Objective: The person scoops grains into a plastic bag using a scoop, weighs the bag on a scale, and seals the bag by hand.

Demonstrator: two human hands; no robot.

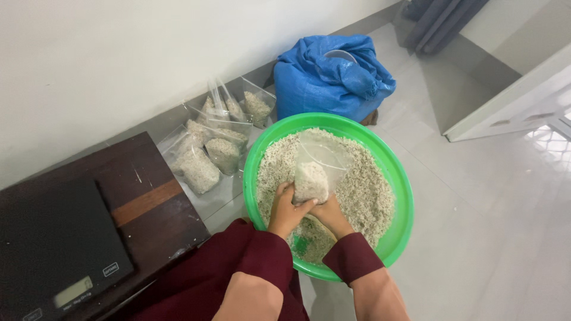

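Both hands grip one clear plastic bag low in the green basin: the left hand clasps its filled bottom, the right hand presses just beside it, fingers hidden in the grain. Judging by fill, this bag is about half full; several filled bags lie far left by the wall, much grain remains. Near left, a scale sits cut off; its display is unreadable

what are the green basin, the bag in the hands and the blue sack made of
Green basin: looks like moulded plastic, smooth and glossy, with a sheen along the rim. Bag held by both hands: thin clear plastic film, see-through and creased. Blue sack: probably woven plastic, matte and crumpled, though the weave is hard to make out.
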